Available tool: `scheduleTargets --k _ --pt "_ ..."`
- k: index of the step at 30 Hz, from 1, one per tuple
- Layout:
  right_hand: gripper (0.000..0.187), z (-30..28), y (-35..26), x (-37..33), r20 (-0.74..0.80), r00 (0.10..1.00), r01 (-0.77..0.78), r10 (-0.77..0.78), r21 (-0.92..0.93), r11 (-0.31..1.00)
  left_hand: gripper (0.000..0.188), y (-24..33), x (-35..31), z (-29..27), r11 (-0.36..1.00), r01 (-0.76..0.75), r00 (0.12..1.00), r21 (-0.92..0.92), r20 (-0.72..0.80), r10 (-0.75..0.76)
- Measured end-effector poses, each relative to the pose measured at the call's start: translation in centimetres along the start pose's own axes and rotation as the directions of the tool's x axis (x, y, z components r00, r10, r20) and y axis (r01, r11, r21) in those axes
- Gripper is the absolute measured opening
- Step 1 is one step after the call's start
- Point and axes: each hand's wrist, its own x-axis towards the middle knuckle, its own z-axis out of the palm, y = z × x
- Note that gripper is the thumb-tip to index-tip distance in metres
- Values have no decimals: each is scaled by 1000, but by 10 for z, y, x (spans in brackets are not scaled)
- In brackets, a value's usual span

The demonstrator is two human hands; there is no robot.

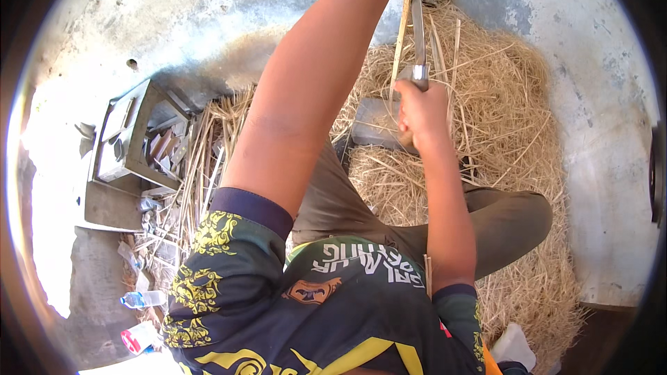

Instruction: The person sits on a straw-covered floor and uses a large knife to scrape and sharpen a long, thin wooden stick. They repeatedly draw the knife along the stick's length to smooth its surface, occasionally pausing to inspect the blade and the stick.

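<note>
Well left of the knife (418,24), an open cabinet (137,127) holds clutter (163,147).

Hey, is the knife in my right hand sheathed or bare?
The knife is bare where visible: its metal blade runs up from your right hand with no sheath around it. I can't tell about the tip.

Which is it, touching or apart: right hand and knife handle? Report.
Touching: the head view shows the right hand closed around the knife handle.
</note>
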Motion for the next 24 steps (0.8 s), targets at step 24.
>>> scheduleTargets --k 24 --pt "23 -10 152 1 -128 991 -30 -27 -421 907 61 -15 20 -36 976 -87 995 201 -37 96"
